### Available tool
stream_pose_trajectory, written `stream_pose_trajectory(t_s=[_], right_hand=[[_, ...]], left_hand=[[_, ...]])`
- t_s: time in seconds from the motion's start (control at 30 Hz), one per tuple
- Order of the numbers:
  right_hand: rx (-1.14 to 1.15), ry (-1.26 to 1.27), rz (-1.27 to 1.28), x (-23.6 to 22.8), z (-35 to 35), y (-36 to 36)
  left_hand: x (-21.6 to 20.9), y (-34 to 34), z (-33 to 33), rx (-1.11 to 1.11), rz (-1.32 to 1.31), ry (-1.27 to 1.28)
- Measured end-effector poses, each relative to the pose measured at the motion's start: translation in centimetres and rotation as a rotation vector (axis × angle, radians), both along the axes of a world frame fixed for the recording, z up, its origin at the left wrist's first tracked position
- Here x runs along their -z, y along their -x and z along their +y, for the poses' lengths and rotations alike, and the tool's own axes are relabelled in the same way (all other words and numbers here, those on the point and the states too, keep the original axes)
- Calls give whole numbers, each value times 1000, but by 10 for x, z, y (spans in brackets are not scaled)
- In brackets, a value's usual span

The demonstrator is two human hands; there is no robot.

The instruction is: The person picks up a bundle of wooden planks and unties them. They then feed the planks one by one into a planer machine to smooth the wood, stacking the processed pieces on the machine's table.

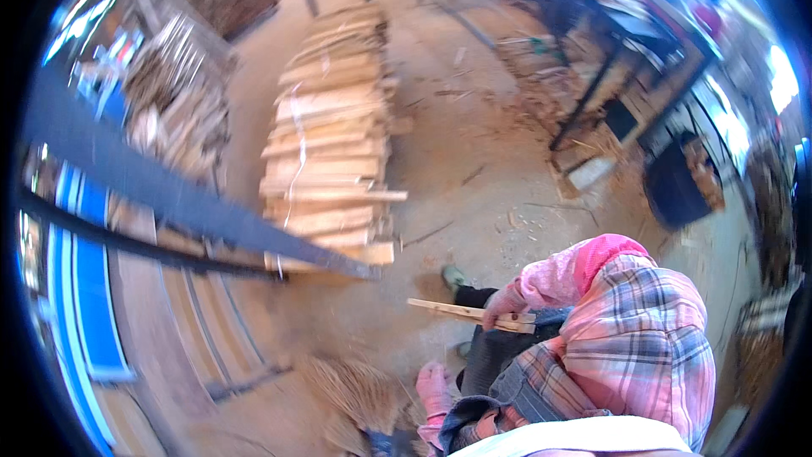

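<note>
Wooden slats [452, 310]: pale, gripped off-centre in the curled right hand [501, 305], over the floor [474, 152]. Left hand [433, 388]: near a straw broom [355, 385]; finger spread and hold, cannot tell. Handling: gripping nearer mid-length should steady the long end.

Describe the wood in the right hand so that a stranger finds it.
Find the long wood stack on the floor. Lower right of it, the right hand holds pale wood. Unlike the stacked pieces, it is held, its narrow end pointing left.
</note>
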State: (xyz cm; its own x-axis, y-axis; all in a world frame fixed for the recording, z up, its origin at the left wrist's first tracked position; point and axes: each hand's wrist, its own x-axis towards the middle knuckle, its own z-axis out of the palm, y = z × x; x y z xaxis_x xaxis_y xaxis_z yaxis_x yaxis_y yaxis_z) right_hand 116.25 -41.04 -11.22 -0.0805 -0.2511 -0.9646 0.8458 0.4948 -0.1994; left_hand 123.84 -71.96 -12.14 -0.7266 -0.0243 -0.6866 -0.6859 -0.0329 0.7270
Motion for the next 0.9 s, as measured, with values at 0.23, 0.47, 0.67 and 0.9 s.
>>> stream_pose_trajectory(t_s=[0.23,0.47,0.67,0.9], right_hand=[[355,-320,111,-79,147,-145],[973,-431,-63,-102,288,-286],[1423,-285,-97,-101,406,-391],[1451,-358,433,-198,530,-401]], left_hand=[[-86,-4,90,371,-250,-36],[-83,9,245,706,-81,-3],[-84,-22,425,1243,105,205],[-156,-30,624,1494,498,339]])
